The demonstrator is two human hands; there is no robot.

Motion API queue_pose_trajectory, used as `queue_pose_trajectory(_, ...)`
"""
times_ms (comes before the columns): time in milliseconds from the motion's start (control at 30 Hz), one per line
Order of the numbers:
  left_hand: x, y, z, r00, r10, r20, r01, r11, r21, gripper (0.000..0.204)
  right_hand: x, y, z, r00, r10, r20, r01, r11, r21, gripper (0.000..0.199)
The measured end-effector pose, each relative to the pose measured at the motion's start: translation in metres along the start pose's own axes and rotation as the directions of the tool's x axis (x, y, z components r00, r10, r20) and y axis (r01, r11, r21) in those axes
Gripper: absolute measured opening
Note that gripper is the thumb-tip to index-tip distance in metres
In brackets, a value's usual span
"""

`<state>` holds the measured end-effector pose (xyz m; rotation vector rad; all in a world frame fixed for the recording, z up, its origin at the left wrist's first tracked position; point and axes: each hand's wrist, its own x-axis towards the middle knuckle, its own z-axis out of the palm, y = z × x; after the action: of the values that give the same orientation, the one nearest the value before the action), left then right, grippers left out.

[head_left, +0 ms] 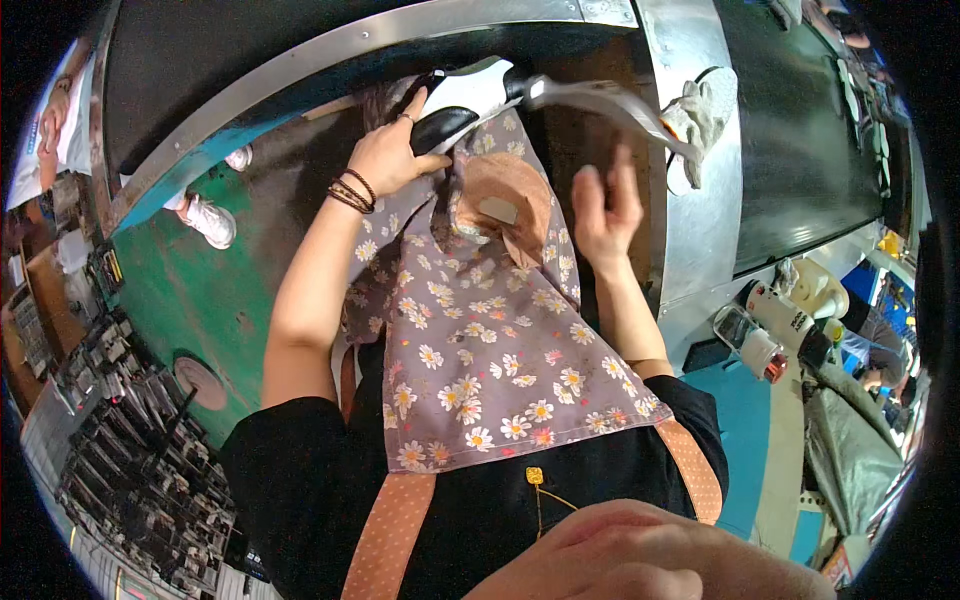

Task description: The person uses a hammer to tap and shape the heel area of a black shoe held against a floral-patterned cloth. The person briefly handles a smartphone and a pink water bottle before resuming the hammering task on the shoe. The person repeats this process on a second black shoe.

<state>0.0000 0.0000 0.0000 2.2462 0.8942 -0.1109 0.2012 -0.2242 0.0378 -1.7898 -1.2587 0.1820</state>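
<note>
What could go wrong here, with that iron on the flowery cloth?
1. The left hand grips what looks like an iron resting on the cloth; if it is hot and sits there too long, the fabric might scorch.
2. The right hand is open and blurred beside the cloth, not far from the iron, so it could get burned.
3. The hose runs from the iron off to the right and might snag.
</note>
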Motion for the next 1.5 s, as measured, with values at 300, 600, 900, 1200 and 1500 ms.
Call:
queue_pose_trajectory(300,0.000,-0.001,0.009,0.999,-0.008,-0.032,0.006,0.998,-0.069,0.100,0.022,-0.014,0.037,0.907,-0.050,0.419,0.111,0.986,-0.121,0.053)
queue_pose_trajectory(600,0.000,-0.002,0.012,0.996,0.048,-0.072,-0.058,0.988,-0.142,0.101,0.023,-0.034,0.032,0.921,-0.204,0.333,0.265,0.953,-0.149,0.042)
queue_pose_trajectory(900,0.001,-0.008,0.021,0.985,0.117,-0.126,-0.129,0.987,-0.095,0.098,0.019,-0.039,0.035,0.904,-0.408,0.132,0.418,0.906,-0.064,0.038)
queue_pose_trajectory(1200,0.000,0.005,0.011,0.999,-0.004,-0.044,0.001,0.997,-0.080,0.100,0.021,-0.038,0.040,0.947,-0.316,0.059,0.319,0.947,-0.034,0.044)
queue_pose_trajectory(1500,0.000,0.008,0.007,0.998,-0.041,-0.043,0.038,0.997,-0.069,0.103,0.031,-0.033,0.029,0.957,-0.280,0.073,0.281,0.960,-0.012,0.053)
